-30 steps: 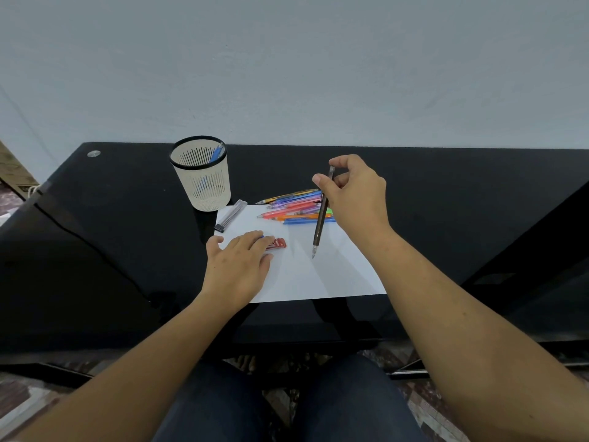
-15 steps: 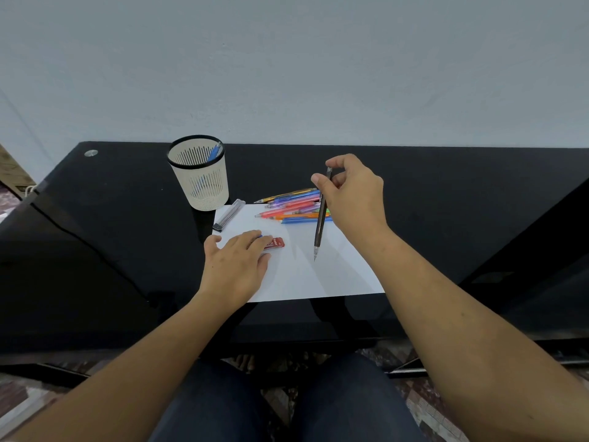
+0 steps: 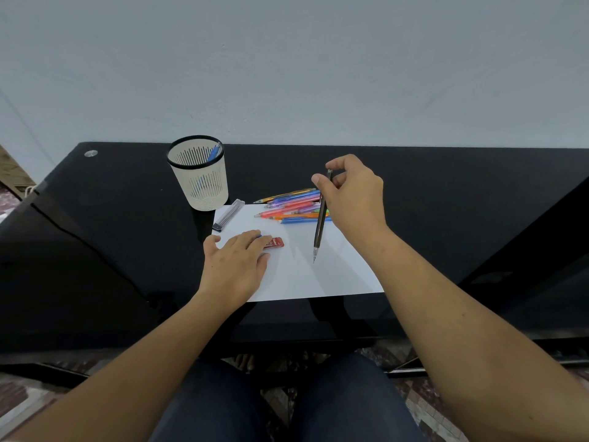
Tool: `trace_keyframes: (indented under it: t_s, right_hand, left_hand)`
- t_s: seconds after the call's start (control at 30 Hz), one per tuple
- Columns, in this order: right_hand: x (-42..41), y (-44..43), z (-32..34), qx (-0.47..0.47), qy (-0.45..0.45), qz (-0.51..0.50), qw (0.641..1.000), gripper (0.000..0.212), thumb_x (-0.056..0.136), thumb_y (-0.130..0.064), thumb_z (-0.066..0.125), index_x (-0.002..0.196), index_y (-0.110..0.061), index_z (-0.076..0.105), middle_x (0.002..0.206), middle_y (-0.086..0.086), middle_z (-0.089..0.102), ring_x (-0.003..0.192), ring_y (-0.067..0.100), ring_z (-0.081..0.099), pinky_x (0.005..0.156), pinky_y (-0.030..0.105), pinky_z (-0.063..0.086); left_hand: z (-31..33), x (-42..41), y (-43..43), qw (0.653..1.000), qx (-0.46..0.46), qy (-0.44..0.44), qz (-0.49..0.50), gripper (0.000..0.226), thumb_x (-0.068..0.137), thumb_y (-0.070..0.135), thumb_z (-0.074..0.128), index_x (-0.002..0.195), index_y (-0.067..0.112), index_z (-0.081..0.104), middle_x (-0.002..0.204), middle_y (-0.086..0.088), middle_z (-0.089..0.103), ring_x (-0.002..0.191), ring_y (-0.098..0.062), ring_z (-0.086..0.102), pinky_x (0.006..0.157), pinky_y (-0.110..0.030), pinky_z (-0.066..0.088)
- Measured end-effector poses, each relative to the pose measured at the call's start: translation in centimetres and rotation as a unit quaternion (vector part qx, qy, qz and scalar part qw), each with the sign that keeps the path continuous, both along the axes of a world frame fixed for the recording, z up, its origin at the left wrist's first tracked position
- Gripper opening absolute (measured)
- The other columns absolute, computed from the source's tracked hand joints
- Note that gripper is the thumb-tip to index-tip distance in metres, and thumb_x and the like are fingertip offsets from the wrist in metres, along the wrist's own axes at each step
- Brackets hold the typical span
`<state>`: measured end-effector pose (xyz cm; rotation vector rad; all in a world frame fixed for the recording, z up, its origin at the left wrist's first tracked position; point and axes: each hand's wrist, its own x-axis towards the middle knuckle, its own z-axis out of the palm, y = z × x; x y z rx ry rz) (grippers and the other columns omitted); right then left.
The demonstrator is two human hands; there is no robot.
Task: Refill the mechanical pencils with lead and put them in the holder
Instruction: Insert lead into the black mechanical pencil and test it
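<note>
My right hand (image 3: 353, 196) pinches the top end of a dark brown mechanical pencil (image 3: 319, 229), which hangs tip down over the white paper sheet (image 3: 306, 275). My left hand (image 3: 234, 266) lies flat on the sheet, its fingertips over a small red lead case (image 3: 275, 243). Behind the held pencil lies a pile of several coloured mechanical pencils (image 3: 291, 205). The beige mesh holder (image 3: 200, 177) stands at the back left with a blue pencil inside.
A grey lead tube (image 3: 228, 215) lies at the paper's far left corner. Everything sits on a black glass table (image 3: 111, 234) against a pale wall. My dark trousers show below the table's front edge.
My right hand has shifted the pencil's top end slightly; the pencil hangs a little more upright. The left hand stays on the sheet.
</note>
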<state>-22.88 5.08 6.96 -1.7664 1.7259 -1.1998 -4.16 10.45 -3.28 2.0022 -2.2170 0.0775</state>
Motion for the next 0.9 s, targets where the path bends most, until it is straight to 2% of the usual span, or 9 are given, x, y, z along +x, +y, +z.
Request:
trace_keyframes:
  t_s: [0.2, 0.4, 0.9]
  right_hand:
    - [0.18, 0.03, 0.13, -0.014, -0.006, -0.002, 1.0, 0.029, 0.088, -0.031, 0.065, 0.112, -0.018, 0.056, 0.082, -0.005, 0.062, 0.069, 0.007, 0.06, 0.06, 0.009, 0.042]
    - [-0.01, 0.11, -0.02, -0.008, -0.004, 0.0, 1.0, 0.027, 0.089, -0.031, 0.064, 0.111, -0.016, 0.058, 0.086, -0.004, 0.063, 0.079, 0.01, 0.063, 0.063, 0.011, 0.045]
    - [-0.12, 0.01, -0.19, -0.015, -0.019, -0.002, 1.0, 0.029, 0.09, -0.031, 0.063, 0.115, -0.017, 0.056, 0.086, -0.005, 0.062, 0.077, 0.009, 0.061, 0.061, 0.009, 0.045]
  left_hand:
    - [0.12, -0.01, -0.02, 1.0, 0.012, -0.009, 0.003, 0.042, 0.101, 0.041, 0.029, 0.141, 0.038, 0.038, 0.149, 0.014, 0.035, 0.135, -0.007, 0.035, 0.111, -0.048, 0.008]
    - [0.29, -0.08, 0.0, 1.0, 0.018, -0.009, 0.005, 0.042, 0.101, 0.041, 0.028, 0.142, 0.038, 0.037, 0.15, 0.015, 0.034, 0.135, -0.006, 0.034, 0.111, -0.049, 0.008]
    - [0.22, -0.01, 0.12, 1.0, 0.011, -0.004, 0.0, 0.042, 0.101, 0.04, 0.03, 0.142, 0.037, 0.038, 0.149, 0.014, 0.036, 0.134, -0.007, 0.036, 0.11, -0.048, 0.008]
